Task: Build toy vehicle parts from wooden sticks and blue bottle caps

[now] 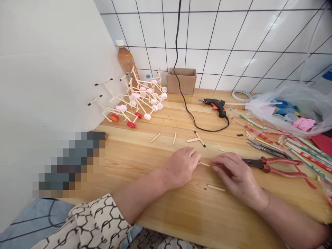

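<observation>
One white panel point(52, 69) stands at the left, meeting a white tiled wall point(220, 41). Beside it, a drink bottle point(126, 62) stands behind a heap of stick-built models point(135, 100) on bottle-cap wheels, all on a pale wooden workbench point(181, 214). Next come a cardboard box point(181, 81) and a glue gun point(214, 106) trailing a black cord point(185, 103). At the bench's front, the left hand point(180, 166) and right hand point(237, 176), both closed narrowly, pinch a short wooden stick point(204, 164) between them. Red-handled pliers point(275, 167) lie just right of the right hand, then striped straws point(308, 155), below a plastic bag point(287, 110) of bottle caps.
</observation>
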Demonstrator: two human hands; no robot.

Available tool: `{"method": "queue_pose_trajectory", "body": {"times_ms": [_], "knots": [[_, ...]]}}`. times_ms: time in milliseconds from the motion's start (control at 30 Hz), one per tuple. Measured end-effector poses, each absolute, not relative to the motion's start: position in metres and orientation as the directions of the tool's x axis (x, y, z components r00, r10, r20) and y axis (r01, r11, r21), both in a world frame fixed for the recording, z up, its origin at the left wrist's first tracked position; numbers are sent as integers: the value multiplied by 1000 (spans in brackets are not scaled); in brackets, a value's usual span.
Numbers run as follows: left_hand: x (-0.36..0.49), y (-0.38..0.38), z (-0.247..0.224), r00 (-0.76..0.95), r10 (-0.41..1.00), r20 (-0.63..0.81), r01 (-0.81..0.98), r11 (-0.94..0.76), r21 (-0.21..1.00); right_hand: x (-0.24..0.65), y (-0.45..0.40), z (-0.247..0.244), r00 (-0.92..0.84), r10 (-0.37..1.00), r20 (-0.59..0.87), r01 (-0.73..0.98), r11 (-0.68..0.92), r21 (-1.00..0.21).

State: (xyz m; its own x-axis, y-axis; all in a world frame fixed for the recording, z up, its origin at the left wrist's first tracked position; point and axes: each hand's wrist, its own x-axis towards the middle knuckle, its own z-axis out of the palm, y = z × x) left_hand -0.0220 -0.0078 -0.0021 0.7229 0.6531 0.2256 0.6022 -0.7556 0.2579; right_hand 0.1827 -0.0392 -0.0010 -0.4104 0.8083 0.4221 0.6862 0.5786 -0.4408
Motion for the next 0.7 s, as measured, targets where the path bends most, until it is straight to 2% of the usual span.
{"method": "queue_pose_trajectory", "body": {"times_ms": [233, 333, 400, 467, 533, 600, 700], "knots": [[-19, -17, -4, 812, 473, 341, 471, -877, 96, 173, -40, 2, -527, 754, 393, 621, 657, -428], [-20, -18, -5, 812, 483, 328, 462, -875, 145, 169, -41, 2, -540, 754, 373, 622, 657, -426], [-22, -15, -2, 773, 530, 350, 471, -848, 244, 168, -41, 1, -535, 766, 355, 639, 642, -423], [-28, -7, 1, 641, 661, 391, 538, -750, 385, 167, -42, 1, -498, 796, 344, 662, 605, -442], [-36, 5, 5, 425, 809, 407, 673, -583, 456, 167, -42, 1, -431, 845, 317, 678, 535, -505], [-45, 18, 7, 256, 905, 340, 817, -390, 423, 166, -43, 3, -353, 900, 257, 666, 435, -606], [-53, 33, 7, 142, 971, 191, 921, -201, 334, 165, -44, 6, -273, 952, 140, 588, 280, -758]]}}
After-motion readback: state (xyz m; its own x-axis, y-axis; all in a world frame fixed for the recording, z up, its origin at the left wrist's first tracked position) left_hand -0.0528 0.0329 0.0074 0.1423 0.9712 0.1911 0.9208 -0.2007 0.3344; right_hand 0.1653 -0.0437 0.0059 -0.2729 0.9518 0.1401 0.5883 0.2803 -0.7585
